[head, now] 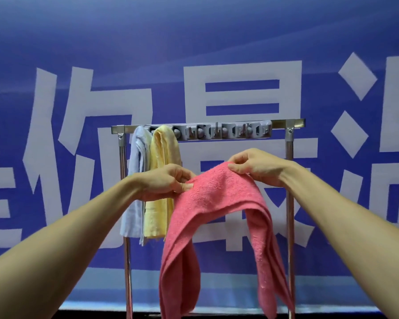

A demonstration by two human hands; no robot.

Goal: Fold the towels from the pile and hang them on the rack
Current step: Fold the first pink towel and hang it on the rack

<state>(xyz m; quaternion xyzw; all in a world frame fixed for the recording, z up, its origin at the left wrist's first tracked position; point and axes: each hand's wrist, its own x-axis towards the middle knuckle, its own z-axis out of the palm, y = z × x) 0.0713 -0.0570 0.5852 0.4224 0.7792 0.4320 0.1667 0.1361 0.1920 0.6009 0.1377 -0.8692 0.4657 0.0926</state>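
The pink towel's (219,194) top fold is pinched by left hand (168,180) and right hand (253,165) fingers, before the rack's (295,123) bare right span.

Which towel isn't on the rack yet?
The pink towel, pinched by the left hand and right hand; the blue towel and yellow towel hang on the rack.

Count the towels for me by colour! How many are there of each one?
Pink towel: 1, held up by the left hand and the right hand
Yellow towel: 1, hanging on the rack
Light blue towel: 1, hanging on the rack
Total: 3 towels
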